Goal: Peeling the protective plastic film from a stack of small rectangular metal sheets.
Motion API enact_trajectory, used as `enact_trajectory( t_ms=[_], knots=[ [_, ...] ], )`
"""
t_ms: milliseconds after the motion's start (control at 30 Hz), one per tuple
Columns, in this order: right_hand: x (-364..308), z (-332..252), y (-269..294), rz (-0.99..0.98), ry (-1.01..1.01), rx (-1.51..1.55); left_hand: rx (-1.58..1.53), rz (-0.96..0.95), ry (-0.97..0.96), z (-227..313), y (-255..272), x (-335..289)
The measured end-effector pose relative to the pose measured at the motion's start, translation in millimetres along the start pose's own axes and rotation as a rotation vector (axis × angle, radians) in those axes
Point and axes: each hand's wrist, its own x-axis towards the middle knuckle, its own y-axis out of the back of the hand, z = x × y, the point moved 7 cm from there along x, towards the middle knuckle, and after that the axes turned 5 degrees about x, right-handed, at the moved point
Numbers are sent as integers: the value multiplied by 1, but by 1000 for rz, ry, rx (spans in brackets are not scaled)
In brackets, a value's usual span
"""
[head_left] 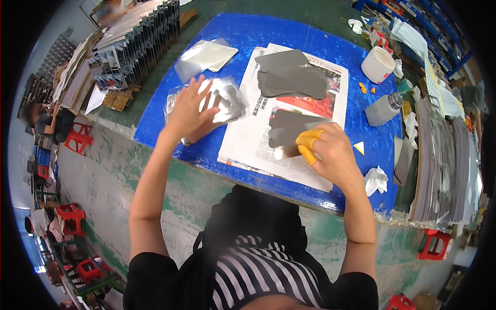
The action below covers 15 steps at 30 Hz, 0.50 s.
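My left hand [192,112] is open, its fingers spread over a stack of shiny silvery sheets [230,103] on the blue table mat. My right hand [330,155] wears yellow finger cots and is closed at the right end of a dark grey rounded plate [289,125]; whatever its curled fingers grip is hidden. That plate lies on spread newspaper [243,142]. Farther back on the paper rests a loose pile of similar dark grey plates [292,77]. Behind my left hand are clear film sheets [206,56].
At the right stand a white tub [378,64], a squarish bottle [383,109], orange bits [363,88] and crumpled tissue [375,181]. Stacked sheets [449,160] line the right edge. A rack of upright panels [132,57] stands at the far left. Red stools [79,138] are on the floor.
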Motion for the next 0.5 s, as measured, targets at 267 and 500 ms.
enact_trajectory(
  t_ms=[267,500],
  knots=[
    [-18,35,47,585,-389,259,-23,-46,-18,-2,-20,0],
    [-26,74,-7,513,-809,1153,-181,214,84,-81,-36,95]
  ],
)
